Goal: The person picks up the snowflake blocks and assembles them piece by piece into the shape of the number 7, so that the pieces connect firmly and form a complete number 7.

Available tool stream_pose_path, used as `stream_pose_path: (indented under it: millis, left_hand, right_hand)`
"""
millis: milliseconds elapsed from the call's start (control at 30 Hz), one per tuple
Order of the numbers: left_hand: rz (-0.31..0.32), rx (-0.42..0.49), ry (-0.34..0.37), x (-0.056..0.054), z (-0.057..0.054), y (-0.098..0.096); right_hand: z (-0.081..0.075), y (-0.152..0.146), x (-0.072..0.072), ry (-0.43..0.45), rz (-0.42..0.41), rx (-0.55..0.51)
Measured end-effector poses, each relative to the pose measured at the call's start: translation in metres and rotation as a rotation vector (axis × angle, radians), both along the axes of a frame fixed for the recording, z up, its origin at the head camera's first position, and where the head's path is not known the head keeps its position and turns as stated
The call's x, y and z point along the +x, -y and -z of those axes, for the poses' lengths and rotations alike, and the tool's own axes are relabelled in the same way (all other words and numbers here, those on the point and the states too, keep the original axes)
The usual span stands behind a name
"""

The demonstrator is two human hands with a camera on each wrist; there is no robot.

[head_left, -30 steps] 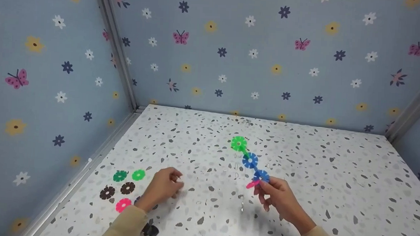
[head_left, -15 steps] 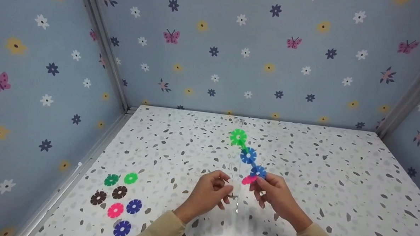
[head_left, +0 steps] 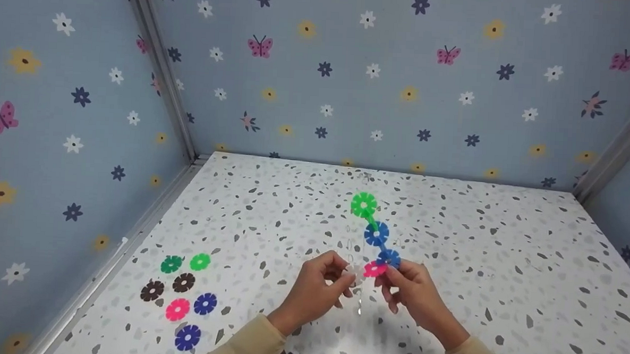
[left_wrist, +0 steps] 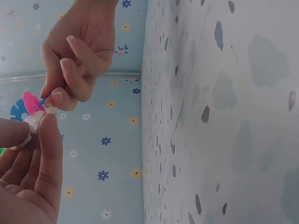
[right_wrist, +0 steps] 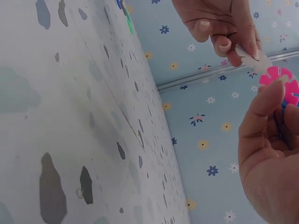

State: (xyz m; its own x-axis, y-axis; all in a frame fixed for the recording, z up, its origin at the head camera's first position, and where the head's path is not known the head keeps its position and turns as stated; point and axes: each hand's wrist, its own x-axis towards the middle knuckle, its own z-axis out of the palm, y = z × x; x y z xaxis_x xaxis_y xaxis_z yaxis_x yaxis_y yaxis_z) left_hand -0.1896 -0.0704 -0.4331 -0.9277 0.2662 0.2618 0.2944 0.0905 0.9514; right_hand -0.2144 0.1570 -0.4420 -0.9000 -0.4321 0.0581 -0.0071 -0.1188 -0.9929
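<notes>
My right hand (head_left: 418,298) grips the lower end of a chain of slotted plastic discs, held out above the table. A bright green disc (head_left: 357,203) tops the chain, followed by blue discs (head_left: 370,237) and a pink disc (head_left: 373,270) near my fingertips. Between thumb and fingers, my left hand (head_left: 315,286) pinches a white slotted disc (right_wrist: 256,60). In the right wrist view the white disc's edge is right at the pink disc's rim. Part of the white disc is covered by the left fingers in the left wrist view.
Loose slotted discs lie on the speckled table (head_left: 476,248) at the left: a dark green disc (head_left: 171,259), a light green disc (head_left: 200,256), brown discs (head_left: 184,289), a pink disc (head_left: 171,310) and dark blue discs (head_left: 181,339). Flower-patterned walls (head_left: 350,93) enclose the table.
My left hand has moved right, from near the loose discs to the chain's lower end, and the white disc now shows in its fingers. The right hand stays nearly in place with the chain.
</notes>
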Motion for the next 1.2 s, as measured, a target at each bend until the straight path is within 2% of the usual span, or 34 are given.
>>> stream_pose_path:
  millis: [267, 600, 767, 867, 1033, 1200]
  left_hand:
    - [-0.018, 0.077, 0.050, 0.003, 0.000, -0.008]
    - [-0.042, 0.195, 0.109, 0.007, 0.009, -0.019]
    - [-0.078, 0.241, 0.113, 0.007, 0.011, -0.029]
    - [-0.086, 0.233, 0.109, 0.007, 0.011, -0.033]
    - [-0.048, 0.216, 0.113, 0.006, 0.011, -0.034]
    - [-0.010, 0.209, 0.155, 0.009, 0.013, -0.033]
  right_hand:
    - [-0.001, 0.005, 0.003, -0.032, 0.008, 0.004]
    - [-0.008, 0.002, 0.007, 0.009, 0.027, 0.131]
    - [-0.005, 0.000, 0.008, 0.002, 0.022, 0.089]
    - [-0.004, -0.002, 0.008, 0.021, 0.021, 0.075]
    - [-0.005, -0.005, 0.007, 0.006, 0.036, 0.091]
    - [-0.001, -0.004, 0.007, -0.005, 0.032, 0.086]
